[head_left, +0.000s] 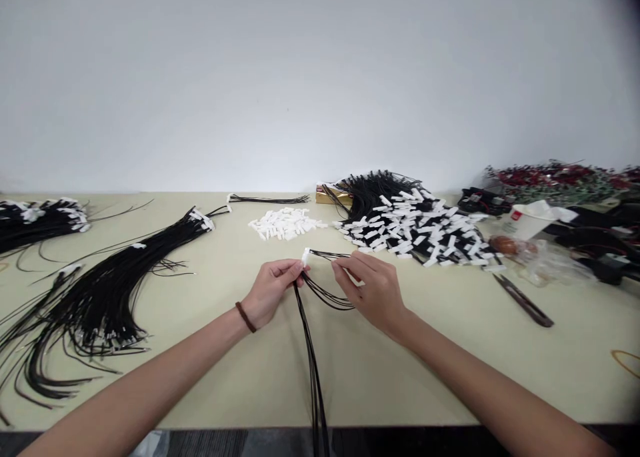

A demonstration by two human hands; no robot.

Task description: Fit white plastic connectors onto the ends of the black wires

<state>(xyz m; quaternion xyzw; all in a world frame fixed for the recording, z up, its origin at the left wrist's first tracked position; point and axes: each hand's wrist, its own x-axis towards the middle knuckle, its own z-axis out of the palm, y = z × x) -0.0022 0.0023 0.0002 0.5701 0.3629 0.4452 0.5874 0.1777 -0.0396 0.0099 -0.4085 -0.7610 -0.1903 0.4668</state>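
My left hand (273, 289) pinches a small white connector (305, 256) at the end of a thin bundle of black wires (313, 350) that hangs down over the table's front edge. My right hand (370, 285) grips the black wires just right of the connector, fingers closed on them. A brown band sits on my left wrist. Straight behind my hands lies a small heap of loose white connectors (285, 222).
A big pile of black wires with white connectors (415, 227) lies at the back right. Long black wire bundles (100, 290) spread over the left of the beige table (450, 350). A dark tool (525, 302), a paper cup (523, 222) and plastic clutter sit at the right.
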